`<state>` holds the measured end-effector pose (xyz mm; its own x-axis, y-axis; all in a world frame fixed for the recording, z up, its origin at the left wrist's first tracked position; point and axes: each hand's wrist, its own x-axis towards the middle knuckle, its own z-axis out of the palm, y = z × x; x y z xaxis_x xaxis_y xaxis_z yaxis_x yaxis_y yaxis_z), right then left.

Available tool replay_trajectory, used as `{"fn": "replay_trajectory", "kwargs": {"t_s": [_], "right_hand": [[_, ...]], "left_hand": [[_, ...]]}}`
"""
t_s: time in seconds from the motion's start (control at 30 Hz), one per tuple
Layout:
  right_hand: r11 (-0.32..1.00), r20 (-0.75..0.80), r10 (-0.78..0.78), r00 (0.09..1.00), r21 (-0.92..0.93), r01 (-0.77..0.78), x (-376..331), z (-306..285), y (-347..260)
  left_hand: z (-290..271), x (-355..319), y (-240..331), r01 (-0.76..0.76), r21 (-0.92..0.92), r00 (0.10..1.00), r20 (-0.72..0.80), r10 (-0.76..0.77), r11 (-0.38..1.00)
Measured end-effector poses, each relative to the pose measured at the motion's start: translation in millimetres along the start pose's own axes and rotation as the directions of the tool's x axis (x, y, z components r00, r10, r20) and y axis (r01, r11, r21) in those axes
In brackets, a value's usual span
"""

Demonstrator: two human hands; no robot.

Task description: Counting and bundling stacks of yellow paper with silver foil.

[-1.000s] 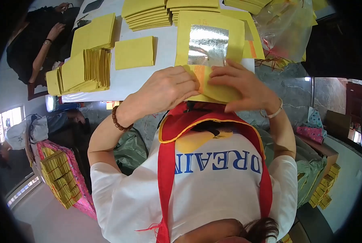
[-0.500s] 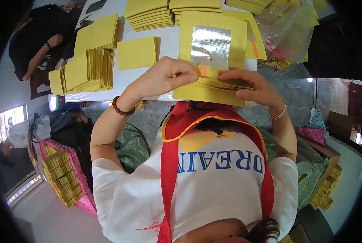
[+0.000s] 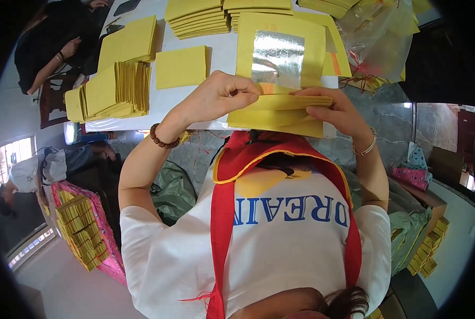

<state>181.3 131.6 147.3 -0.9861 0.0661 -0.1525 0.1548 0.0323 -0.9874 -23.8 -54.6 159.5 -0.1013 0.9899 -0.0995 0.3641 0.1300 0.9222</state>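
Note:
At the table's near edge, my left hand (image 3: 219, 99), with a brown bead bracelet at its wrist, pinches the left end of a folded yellow paper sheet (image 3: 282, 116). My right hand (image 3: 337, 110), a bangle at its wrist, closes on the right end, thumb in front and fingers behind. The upper layer of the paper stands raised in a fold, and more yellow paper lies flat beneath it. Just beyond both hands lies a yellow sheet with a silver foil square (image 3: 277, 56) and faint orange print. My hands partly hide its near edge.
Left of my hands are a flat yellow packet (image 3: 181, 67) and a row of folded yellow papers (image 3: 131, 84). Yellow stacks (image 3: 197, 16) stand at the back. A clear plastic bag (image 3: 378, 37) is at the far right. Another person (image 3: 54, 42) in black sits at far left.
The near part of the yellow paper has been lifted into a taller fold. My right hand has closed on its end; my left hand keeps its pinch nearly in place.

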Motion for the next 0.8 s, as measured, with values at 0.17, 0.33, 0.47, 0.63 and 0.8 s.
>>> {"fn": "replay_trajectory", "kwargs": {"t_s": [0.17,0.33,0.47,0.63,0.8], "right_hand": [[0.997,0.031,-0.051,0.998,-0.051,0.052,0.8,-0.7,1.9],[0.996,0.038,-0.067,0.997,-0.047,0.069,1.3,-0.4,2.1],[0.989,0.081,-0.134,0.988,-0.052,0.139,2.4,-4.4,5.1],[0.981,0.113,-0.175,0.978,-0.061,0.183,3.7,-5.2,3.9],[0.992,0.074,-0.109,0.991,-0.048,0.113,1.6,-2.8,0.9]], "left_hand": [[-4.2,-0.3,2.2,0.04,0.024,0.998,0.055,-0.042,0.999],[-4.1,-1.2,-0.6,0.007,0.025,0.998,0.061,-0.008,1.0],[0.9,-2.8,7.8,-0.117,0.069,0.993,0.041,0.114,0.991],[6.0,-4.7,4.8,-0.33,0.191,0.944,0.053,0.326,0.925],[2.0,-2.0,2.5,-0.213,0.156,0.977,0.054,0.207,0.964]]}}
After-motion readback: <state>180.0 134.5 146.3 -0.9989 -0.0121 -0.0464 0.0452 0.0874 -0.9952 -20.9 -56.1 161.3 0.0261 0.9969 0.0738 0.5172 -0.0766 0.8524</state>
